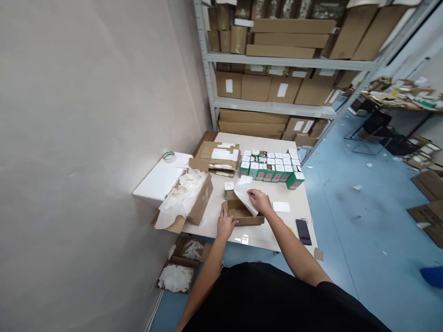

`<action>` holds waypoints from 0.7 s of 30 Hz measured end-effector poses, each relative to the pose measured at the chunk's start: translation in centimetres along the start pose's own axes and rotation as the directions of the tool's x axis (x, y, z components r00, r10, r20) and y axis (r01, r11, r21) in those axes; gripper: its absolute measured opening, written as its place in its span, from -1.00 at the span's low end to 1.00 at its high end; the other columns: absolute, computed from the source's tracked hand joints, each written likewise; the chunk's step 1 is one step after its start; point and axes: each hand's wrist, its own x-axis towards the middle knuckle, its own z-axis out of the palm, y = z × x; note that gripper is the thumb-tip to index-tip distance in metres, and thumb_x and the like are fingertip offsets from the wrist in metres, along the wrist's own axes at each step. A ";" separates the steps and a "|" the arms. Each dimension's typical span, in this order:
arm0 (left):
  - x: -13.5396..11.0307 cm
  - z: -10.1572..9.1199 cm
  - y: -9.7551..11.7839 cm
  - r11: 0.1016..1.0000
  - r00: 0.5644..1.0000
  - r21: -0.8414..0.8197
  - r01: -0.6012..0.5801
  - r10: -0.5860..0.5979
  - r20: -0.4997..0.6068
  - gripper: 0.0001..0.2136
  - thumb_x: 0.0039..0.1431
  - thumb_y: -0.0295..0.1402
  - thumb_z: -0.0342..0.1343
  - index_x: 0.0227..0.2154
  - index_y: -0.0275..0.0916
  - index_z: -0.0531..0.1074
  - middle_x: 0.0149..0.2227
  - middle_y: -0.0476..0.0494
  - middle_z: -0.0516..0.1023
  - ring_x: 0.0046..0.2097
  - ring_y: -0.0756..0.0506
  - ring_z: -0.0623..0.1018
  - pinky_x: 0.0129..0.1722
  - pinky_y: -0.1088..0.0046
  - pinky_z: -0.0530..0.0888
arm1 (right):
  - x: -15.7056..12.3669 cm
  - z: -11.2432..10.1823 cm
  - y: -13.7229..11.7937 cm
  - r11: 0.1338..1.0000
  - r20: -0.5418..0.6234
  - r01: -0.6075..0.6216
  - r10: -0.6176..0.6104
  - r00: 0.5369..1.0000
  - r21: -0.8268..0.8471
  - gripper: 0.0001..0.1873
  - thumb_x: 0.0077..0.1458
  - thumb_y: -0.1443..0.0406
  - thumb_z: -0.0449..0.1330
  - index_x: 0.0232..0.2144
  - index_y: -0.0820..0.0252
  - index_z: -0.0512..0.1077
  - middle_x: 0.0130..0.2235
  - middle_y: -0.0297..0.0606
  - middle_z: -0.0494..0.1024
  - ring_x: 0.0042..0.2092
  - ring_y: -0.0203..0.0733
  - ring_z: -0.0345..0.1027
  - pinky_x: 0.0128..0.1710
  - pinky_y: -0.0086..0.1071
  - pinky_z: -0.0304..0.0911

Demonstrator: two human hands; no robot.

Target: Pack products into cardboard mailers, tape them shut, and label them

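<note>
Fitting a sheet of white paper (244, 196) into an open cardboard box (247, 221) appears to be the step in hand. The sheet slants down over the box's opening, pinched in the fingers of the right hand (259, 201). The left hand (226, 224) lies against the box's near left corner; whether its fingers grip or merely steady, I cannot tell. The next move seems to call for lowering the paper while bracing the box.

The box sits near the front edge of the pale table (299, 207). Just behind it stands a small carton (229, 187), with rows of green-and-white cartons (277, 171) farther back. To the left is a larger box (203, 203) stuffed with crumpled paper (188, 189); to the right lie a white card (281, 206) and a phone (303, 232). Beyond, a metal shelf (263, 105) carries brown boxes (256, 87), and scraps (357, 187) litter the blue floor (346, 226).
</note>
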 end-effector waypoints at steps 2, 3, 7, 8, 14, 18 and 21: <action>0.8 1.1 1.9 0.999 0.999 -0.002 -0.044 0.044 0.020 -0.82 0.24 -0.22 0.27 -0.20 -0.20 0.63 0.47 -0.34 0.11 0.43 -0.46 0.20 0.21 0.02 0.45 | -2.2 -1.1 1.6 0.995 0.092 -0.015 0.024 0.996 -0.103 -0.65 0.18 0.42 0.13 -0.07 0.08 0.61 -0.05 -0.16 0.67 0.00 -0.05 0.53 0.06 -0.23 0.38; 1.2 1.6 2.7 0.998 0.998 -0.004 -0.064 0.064 0.023 -0.82 0.24 -0.23 0.28 -0.21 -0.20 0.63 0.47 -0.33 0.10 0.44 -0.45 0.19 0.22 0.03 0.44 | -3.2 -1.4 2.3 0.990 0.164 -0.021 0.045 0.985 -0.142 -0.64 0.17 0.44 0.13 -0.08 0.09 0.63 -0.05 -0.15 0.67 0.03 -0.03 0.52 0.08 -0.23 0.37; 2.2 3.5 5.4 0.994 0.994 -0.003 -0.108 0.108 0.030 -0.83 0.23 -0.24 0.29 -0.21 -0.20 0.63 0.48 -0.33 0.07 0.43 -0.45 0.21 0.26 0.02 0.41 | -6.4 -2.5 5.4 0.982 0.412 -0.054 0.125 0.903 -0.179 -0.57 0.15 0.50 0.14 -0.06 0.05 0.65 0.06 -0.19 0.65 0.21 0.02 0.42 0.19 -0.22 0.31; 2.4 3.9 5.9 0.994 0.993 -0.002 -0.113 0.113 0.037 -0.84 0.22 -0.24 0.29 -0.22 -0.20 0.63 0.48 -0.32 0.06 0.43 -0.46 0.21 0.25 0.01 0.41 | -7.0 -3.0 6.1 0.981 0.395 -0.085 0.149 0.907 -0.173 -0.56 0.18 0.48 0.12 -0.01 0.05 0.63 0.12 -0.20 0.61 0.25 0.01 0.39 0.22 -0.22 0.29; 3.0 5.3 6.8 0.995 0.990 -0.001 -0.096 0.095 0.104 -0.87 0.22 -0.25 0.29 -0.29 -0.21 0.62 0.50 -0.28 0.03 0.46 -0.44 0.14 0.25 0.01 0.42 | -8.1 -7.2 8.5 0.959 0.187 -0.275 0.284 0.940 -0.072 -0.62 0.35 0.21 0.09 0.10 0.11 0.56 0.12 -0.14 0.62 0.15 -0.01 0.48 0.19 -0.20 0.30; 3.6 5.6 6.5 0.996 0.989 0.007 -0.090 0.089 0.121 -0.89 0.22 -0.28 0.28 -0.30 -0.19 0.62 0.50 -0.21 0.03 0.47 -0.41 0.12 0.32 0.01 0.35 | -8.1 -6.9 8.3 0.979 0.302 -0.197 0.172 0.938 0.054 -0.69 0.28 0.12 0.19 -0.06 0.06 0.63 0.02 -0.21 0.67 0.09 -0.02 0.51 0.12 -0.24 0.34; 4.3 5.8 5.9 0.994 0.984 -0.009 -0.106 0.107 0.141 -0.90 0.20 -0.28 0.30 -0.30 -0.18 0.64 0.50 -0.18 0.03 0.48 -0.38 0.11 0.35 0.03 0.31 | -8.5 -4.2 8.3 0.971 0.414 -0.221 0.165 0.895 0.091 -0.75 0.18 0.06 0.28 -0.39 0.06 0.63 -0.23 -0.23 0.71 -0.08 -0.02 0.58 -0.01 -0.28 0.39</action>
